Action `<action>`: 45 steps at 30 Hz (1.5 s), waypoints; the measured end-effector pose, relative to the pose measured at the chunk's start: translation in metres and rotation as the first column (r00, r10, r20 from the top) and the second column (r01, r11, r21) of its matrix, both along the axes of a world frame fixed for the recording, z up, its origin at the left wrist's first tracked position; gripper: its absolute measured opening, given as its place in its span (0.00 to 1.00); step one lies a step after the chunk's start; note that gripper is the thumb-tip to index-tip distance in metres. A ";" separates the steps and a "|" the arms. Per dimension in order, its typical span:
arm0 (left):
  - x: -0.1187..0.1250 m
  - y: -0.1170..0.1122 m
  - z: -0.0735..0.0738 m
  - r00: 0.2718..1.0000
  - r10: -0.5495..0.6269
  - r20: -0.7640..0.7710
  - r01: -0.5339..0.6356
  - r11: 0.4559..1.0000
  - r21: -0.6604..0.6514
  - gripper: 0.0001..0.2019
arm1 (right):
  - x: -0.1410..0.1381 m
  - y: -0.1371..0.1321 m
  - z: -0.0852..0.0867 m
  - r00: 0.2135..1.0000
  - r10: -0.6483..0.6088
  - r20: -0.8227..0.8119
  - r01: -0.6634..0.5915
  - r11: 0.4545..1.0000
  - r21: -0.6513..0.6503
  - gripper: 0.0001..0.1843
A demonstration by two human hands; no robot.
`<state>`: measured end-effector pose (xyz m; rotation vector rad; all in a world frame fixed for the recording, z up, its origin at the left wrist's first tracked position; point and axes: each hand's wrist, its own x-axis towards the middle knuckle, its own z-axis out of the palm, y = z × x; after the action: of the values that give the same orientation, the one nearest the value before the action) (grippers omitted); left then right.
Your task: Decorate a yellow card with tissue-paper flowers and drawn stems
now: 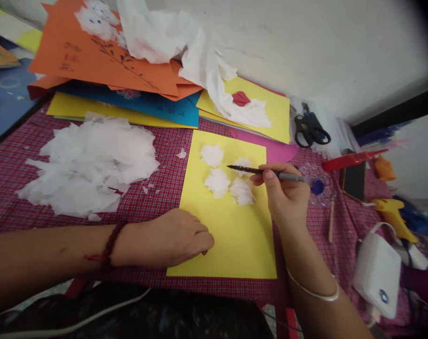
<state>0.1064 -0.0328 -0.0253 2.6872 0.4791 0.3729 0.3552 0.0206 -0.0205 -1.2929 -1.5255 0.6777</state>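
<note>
My right hand [288,193] grips a pen [249,169] with a black tip and a greyish rear end. The pen points left over a yellow sheet of paper [228,235], above clumps of crumpled white tissue [217,182] in the sheet's upper half. One clump is partly hidden behind the pen and fingers. My left hand [168,238] rests closed on the sheet's lower left edge. A small dark bit shows under its fingers, too little to name. Left of the sheet lies a big heap of torn white tissue pieces [94,162] on the checked cloth.
Orange card [136,70] with drawn branches, blue and yellow sheets, and draped white tissue [157,35] stand against the wall. At the right are scissors [309,129], a small flower-shaped dish [318,186], a yellow glue gun [393,216] and a white box-shaped device [378,273].
</note>
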 end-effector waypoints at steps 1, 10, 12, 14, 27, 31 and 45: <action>0.000 0.000 0.001 1.000 0.000 -0.003 0.000 1.000 -0.003 0.08 | 0.000 0.000 0.000 1.000 -0.003 -0.001 0.003 1.000 0.004 0.09; 0.000 0.000 0.002 1.000 -0.002 -0.010 0.002 1.000 -0.011 0.09 | 0.001 0.002 0.007 0.994 -0.078 -0.079 0.084 0.993 0.077 0.08; 0.000 -0.001 0.002 1.000 0.003 -0.007 -0.003 1.000 -0.007 0.09 | 0.001 0.003 0.008 0.989 -0.112 -0.094 0.121 0.988 0.094 0.09; -0.001 -0.001 0.002 1.000 -0.001 -0.008 0.001 1.000 -0.009 0.09 | 0.002 0.003 0.009 0.989 -0.119 -0.090 0.127 0.988 0.090 0.09; 0.000 0.000 0.001 1.000 -0.003 -0.003 0.003 1.000 -0.006 0.09 | 0.004 0.002 0.007 0.992 -0.125 0.011 0.123 0.988 0.097 0.11; 0.000 0.000 0.002 1.000 -0.002 -0.018 0.002 1.000 -0.005 0.09 | 0.005 0.000 0.014 0.983 -0.160 0.087 0.149 0.981 0.124 0.10; 0.000 0.000 0.002 1.000 -0.003 -0.010 0.003 1.000 -0.019 0.09 | 0.000 0.000 0.004 0.997 -0.081 0.012 0.080 0.993 0.092 0.07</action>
<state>0.1062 -0.0330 -0.0238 2.6722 0.4787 0.3528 0.3548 0.0207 -0.0165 -1.2857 -1.4918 0.5409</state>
